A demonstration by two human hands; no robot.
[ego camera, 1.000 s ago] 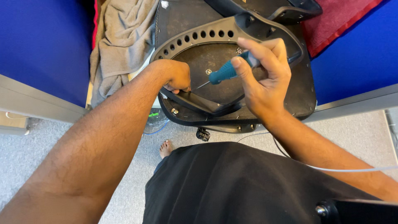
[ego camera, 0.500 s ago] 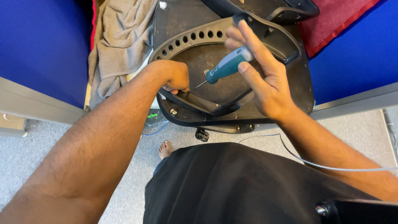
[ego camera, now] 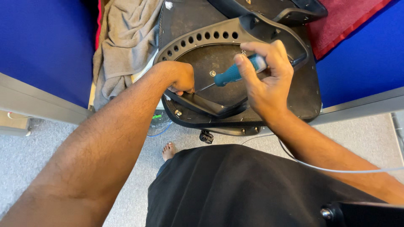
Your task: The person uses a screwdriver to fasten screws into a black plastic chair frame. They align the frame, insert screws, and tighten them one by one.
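My right hand (ego camera: 269, 80) has re-closed its fingers on the teal-handled screwdriver (ego camera: 235, 73), tip still by my left hand (ego camera: 181, 77) clamping the black plastic chair frame (ego camera: 202, 105).

You have a single view, from the camera on your head. It looks steeply down and slightly forward, close over your forearms and lap, taking in the upturned chair seat (ego camera: 235, 59) ahead and the grey carpet (ego camera: 42, 168) below.
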